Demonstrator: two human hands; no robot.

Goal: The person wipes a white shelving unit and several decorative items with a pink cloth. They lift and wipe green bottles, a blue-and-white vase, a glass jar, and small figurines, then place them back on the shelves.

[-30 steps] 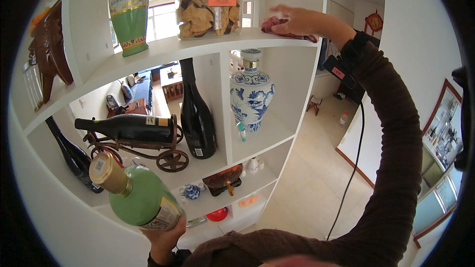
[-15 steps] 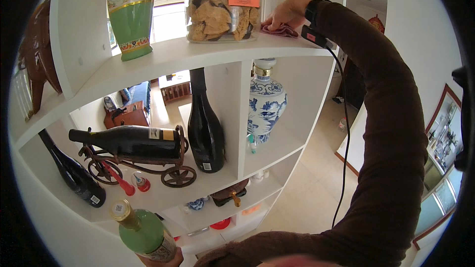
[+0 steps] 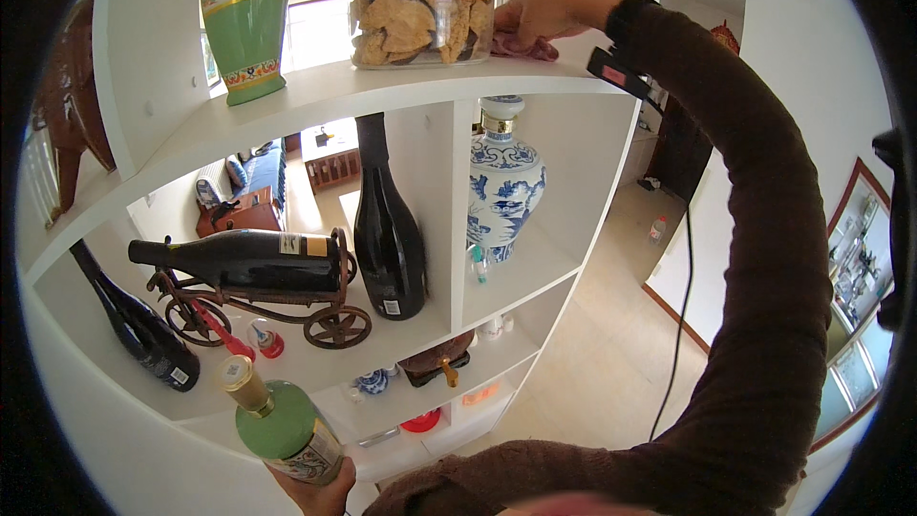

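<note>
My right hand [image 3: 556, 15], in a brown sleeve with a dark band at the wrist, presses a bunched reddish-purple cloth [image 3: 527, 50] onto the white upper shelf [image 3: 330, 84]. The fingers curl over the cloth, close beside a clear jar [image 3: 406, 24] of dried brown pieces with an orange label. Down at the lower left, my left hand [image 3: 330, 489] grips a green bottle [image 3: 279, 423] with a gold cap, held tilted in front of the shelves. Another green bottle [image 3: 250, 43] stands on the upper shelf, left of the jar.
Below are a dark bottle on a cart-shaped rack [image 3: 248, 263], an upright dark bottle [image 3: 387, 239], a leaning dark bottle [image 3: 134, 330] and a blue-and-white vase [image 3: 506, 186]. A small black device [image 3: 619, 73] with a cable [image 3: 680, 325] hangs by my right wrist.
My right forearm has swung more level, and the cloth under my fingers is more bunched. The bottle in my left hand sits slightly higher and further right in view. The whole view has shifted a little.
</note>
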